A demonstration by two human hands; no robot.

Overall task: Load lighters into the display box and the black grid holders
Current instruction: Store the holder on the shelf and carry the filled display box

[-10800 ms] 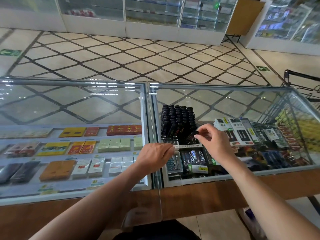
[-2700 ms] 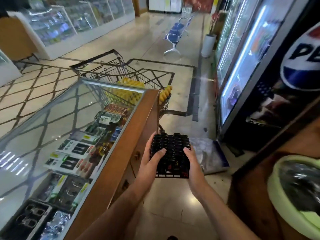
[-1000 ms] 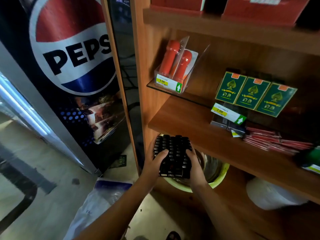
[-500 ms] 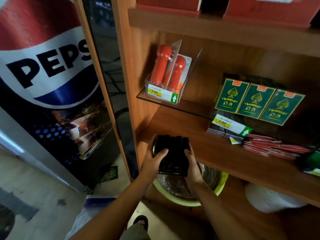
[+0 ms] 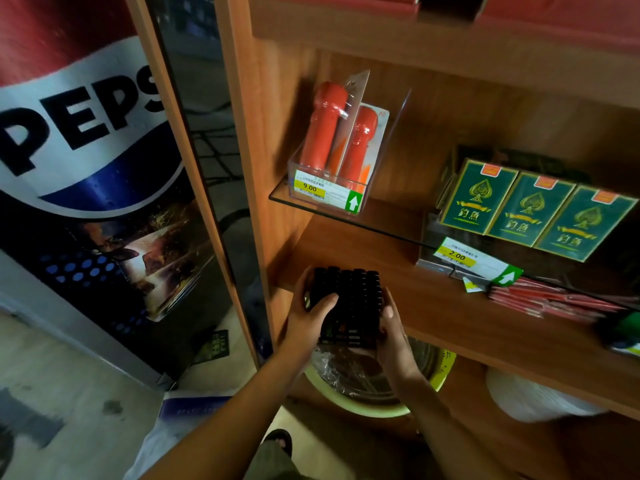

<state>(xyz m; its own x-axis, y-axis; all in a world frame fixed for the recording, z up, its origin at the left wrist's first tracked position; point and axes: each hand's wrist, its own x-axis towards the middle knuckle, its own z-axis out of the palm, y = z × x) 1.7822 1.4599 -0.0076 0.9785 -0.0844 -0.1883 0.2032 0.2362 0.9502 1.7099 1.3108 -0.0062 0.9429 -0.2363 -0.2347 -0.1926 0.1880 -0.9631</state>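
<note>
Apparently full, the black grid holder (image 5: 348, 303) sits in the grip of both hands, left hand (image 5: 310, 320) and right hand (image 5: 393, 336), at the shelf (image 5: 450, 306) edge, not yet set down.

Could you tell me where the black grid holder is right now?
Head view, lower centre: the black grid holder is gripped between the left hand and right hand at the front-left corner of the wooden shelf, below the orange torches.

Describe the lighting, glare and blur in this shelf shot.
Head view: dim, warm light; the black holder in the left hand and right hand is nearly a silhouette; the wide lens skews the shelf; faint sheen on the clear box.
</note>
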